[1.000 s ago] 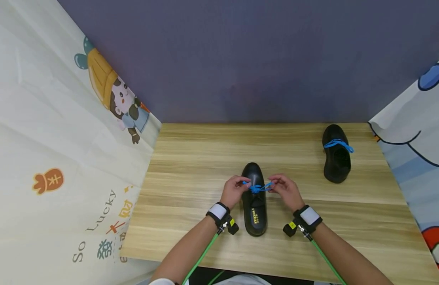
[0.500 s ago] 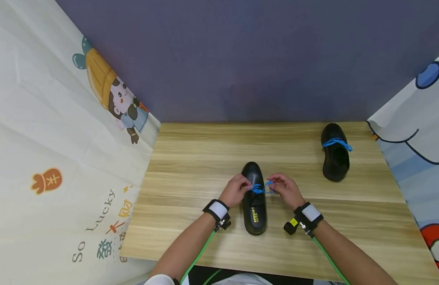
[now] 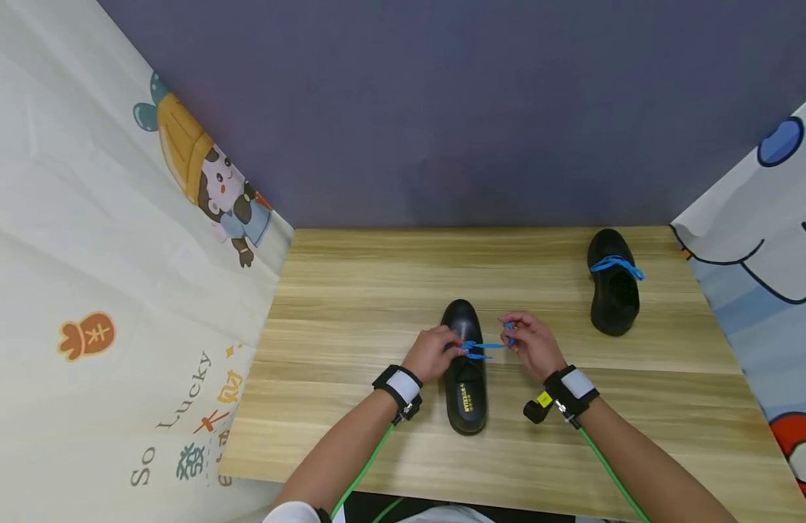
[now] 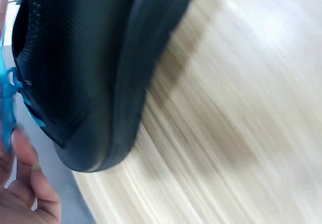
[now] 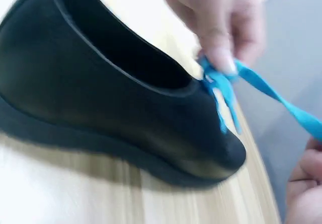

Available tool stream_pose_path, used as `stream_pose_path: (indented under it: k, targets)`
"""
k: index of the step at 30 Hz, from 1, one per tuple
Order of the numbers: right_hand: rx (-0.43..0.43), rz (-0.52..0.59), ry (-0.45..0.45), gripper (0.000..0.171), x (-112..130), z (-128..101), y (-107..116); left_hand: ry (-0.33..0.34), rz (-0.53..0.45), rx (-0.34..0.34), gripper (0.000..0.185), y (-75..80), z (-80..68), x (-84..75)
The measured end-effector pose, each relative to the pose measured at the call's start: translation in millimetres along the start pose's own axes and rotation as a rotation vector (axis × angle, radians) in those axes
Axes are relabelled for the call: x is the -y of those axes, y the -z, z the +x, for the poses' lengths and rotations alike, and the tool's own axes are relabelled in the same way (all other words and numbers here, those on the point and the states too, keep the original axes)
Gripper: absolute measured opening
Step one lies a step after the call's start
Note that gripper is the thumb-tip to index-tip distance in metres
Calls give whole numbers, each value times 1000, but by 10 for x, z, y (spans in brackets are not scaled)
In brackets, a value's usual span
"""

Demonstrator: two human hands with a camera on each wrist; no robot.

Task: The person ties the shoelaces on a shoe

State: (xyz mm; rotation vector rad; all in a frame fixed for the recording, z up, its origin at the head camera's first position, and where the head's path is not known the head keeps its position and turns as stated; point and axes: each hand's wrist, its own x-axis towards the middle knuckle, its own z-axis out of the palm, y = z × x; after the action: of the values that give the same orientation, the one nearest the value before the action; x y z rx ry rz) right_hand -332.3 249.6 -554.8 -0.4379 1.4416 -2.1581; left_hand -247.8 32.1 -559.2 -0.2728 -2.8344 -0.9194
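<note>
1 lace [image 3: 488, 346] seemingly straighter, 2 hands [image 3: 432, 354] [image 3: 534, 345]

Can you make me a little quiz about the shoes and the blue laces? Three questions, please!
1. How many hands pinch the blue lace on the near shoe?
2. True or false: the far shoe has red laces.
3. Fill in: the lace stretches from the knot out to the person's ____ hand.

Key:
1. Two: the left hand and the right hand.
2. False: its laces are blue.
3. right
</note>
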Motion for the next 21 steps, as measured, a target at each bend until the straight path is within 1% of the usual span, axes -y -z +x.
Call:
stream_pose_path:
  k: [1, 2, 3, 5, 6, 8, 10, 12, 13, 15, 17, 18, 19, 20, 21]
  targets:
    - [-17, 23, 21, 18, 7, 6, 11, 20, -3, 4, 14, 15, -1, 2]
    - [-32, 21, 39, 18, 13, 13, 23, 49, -22, 12, 16, 37, -1, 2]
    - [-43, 0, 58, 18, 16, 19, 34, 82, -64, 21, 18, 65, 4, 1]
    - [-78, -102, 99, 21, 16, 29, 38, 142, -180, 23, 15, 137, 28, -2]
    - [-94, -184, 116, 23, 12, 33, 35, 169, -249, 15, 12, 186, 42, -6]
    - [-121, -366, 132, 26, -8, 33, 19, 196, -381, -32, 5, 285, 75, 2]
    - [-109, -540, 135, 26, -36, 27, -20, 164, -493, -106, 14, 388, 114, 13]
    - [-47, -658, 121, 24, -69, 23, -75, 127, -566, -204, 21, 486, 150, 26]
    - [-4, -693, 118, 24, -83, 19, -109, 118, -580, -262, 23, 522, 167, 41]
    - [73, -746, 120, 24, -109, 20, -179, 131, -590, -366, 26, 578, 187, 69]
    - [122, -808, 133, 25, -144, 21, -235, 186, -540, -436, 31, 588, 183, 105]
    - [136, -838, 138, 26, -160, 20, -254, 218, -496, -449, 33, 574, 169, 126]
    - [147, -867, 135, 26, -178, 15, -268, 247, -452, -439, 37, 551, 144, 141]
    - [160, -892, 130, 27, -199, 10, -275, 257, -406, -404, 39, 522, 112, 148]
    - [176, -914, 126, 26, -217, 2, -277, 253, -358, -352, 42, 478, 77, 154]
